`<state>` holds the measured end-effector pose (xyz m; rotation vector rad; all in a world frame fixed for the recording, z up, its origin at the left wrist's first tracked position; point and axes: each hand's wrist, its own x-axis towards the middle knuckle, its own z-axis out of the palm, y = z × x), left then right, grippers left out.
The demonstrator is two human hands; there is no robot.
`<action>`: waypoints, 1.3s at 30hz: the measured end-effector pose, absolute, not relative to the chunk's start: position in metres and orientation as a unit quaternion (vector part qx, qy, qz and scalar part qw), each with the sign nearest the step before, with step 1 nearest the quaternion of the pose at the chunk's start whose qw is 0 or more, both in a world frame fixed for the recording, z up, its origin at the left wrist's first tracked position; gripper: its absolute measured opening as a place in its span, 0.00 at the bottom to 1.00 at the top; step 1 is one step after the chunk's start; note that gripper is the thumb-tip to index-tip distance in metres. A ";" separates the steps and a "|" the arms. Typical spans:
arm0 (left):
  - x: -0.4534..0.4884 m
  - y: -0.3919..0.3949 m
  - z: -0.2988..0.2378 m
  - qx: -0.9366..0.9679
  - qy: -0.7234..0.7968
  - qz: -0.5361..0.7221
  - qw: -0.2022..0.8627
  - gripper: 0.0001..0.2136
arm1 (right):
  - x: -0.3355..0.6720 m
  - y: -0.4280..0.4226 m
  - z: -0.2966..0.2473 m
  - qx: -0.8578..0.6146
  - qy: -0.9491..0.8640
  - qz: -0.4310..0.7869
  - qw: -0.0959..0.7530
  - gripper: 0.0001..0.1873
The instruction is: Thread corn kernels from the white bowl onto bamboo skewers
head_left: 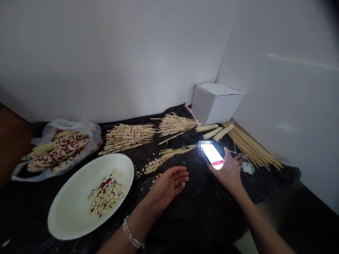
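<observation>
Above the black sheet point(201, 211), toward our right, our right grip point(231, 173) is closed around the lower end of the phone point(212, 155), whose lit screen faces up. One digit stands by its right edge; how the others sit beneath, we cannot tell. To hold it well, we likely want light, even pressure and a steady tilt, since smooth glass may slip if the top end dips. We should also rest no digit on the red bar point(218, 163) low on the screen unless we mean to press it.

Our left grip point(168, 183) is loosely spread, palm up, fingers half curled, with nothing in it that we can make out. It is just beside some loose kernels point(153, 165), so we do better to lift it before shifting sideways. The bracelet point(131, 234) on that wrist could otherwise drag across the sheet or catch the bowl point(66, 211) to its left, where more kernels lie.

Farther out, two fans of skewers point(127, 137) spread toward the wall point(119, 60), best left undisturbed. Near the phone's top end are three pale cobs point(224, 132), with bare sticks point(254, 148) to their right; we should hold the phone clear of both. Speckled cobs fill a bag point(91, 128) at far left, and a box point(217, 102) stands in the corner.
</observation>
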<state>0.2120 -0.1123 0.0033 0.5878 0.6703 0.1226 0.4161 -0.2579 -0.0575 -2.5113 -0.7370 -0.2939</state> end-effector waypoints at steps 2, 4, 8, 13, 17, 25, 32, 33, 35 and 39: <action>0.215 -0.111 0.000 0.281 0.318 0.060 0.904 0.12 | 0.410 -0.259 -0.051 -0.920 -0.268 -0.113 0.263 0.52; 0.218 -0.112 -0.002 0.282 0.299 0.060 0.910 0.17 | 0.399 -0.259 -0.041 -0.910 -0.280 -0.133 0.275 0.51; 0.230 -0.119 -0.006 0.280 0.236 0.053 0.929 0.28 | 0.367 -0.253 -0.015 -0.882 -0.321 -0.185 0.291 0.52; 0.241 -0.132 0.001 0.244 0.135 0.099 0.955 0.31 | 0.320 -0.234 -0.001 -0.854 -0.367 -0.208 0.306 0.52; 0.238 -0.133 0.007 0.201 0.136 0.148 0.959 0.29 | 0.295 -0.226 -0.005 -0.840 -0.418 -0.196 0.287 0.52; 0.226 -0.120 0.003 0.202 0.193 0.165 0.946 0.30 | 0.307 -0.238 0.002 -0.787 -0.453 -0.102 0.407 0.47; 0.221 -0.123 0.004 0.215 0.234 0.172 0.932 0.30 | 0.340 -0.240 0.004 -0.753 -0.294 0.014 0.588 0.18; 0.221 -0.123 0.005 0.215 0.236 0.174 0.932 0.30 | 0.342 -0.240 0.004 -0.753 -0.292 0.011 0.590 0.14; 0.220 -0.124 0.006 0.217 0.241 0.178 0.929 0.30 | 0.345 -0.240 0.005 -0.756 -0.295 -0.003 0.584 0.11; 0.219 -0.125 0.007 0.225 0.256 0.176 0.924 0.31 | 0.345 -0.238 0.005 -0.757 -0.305 -0.009 0.577 0.10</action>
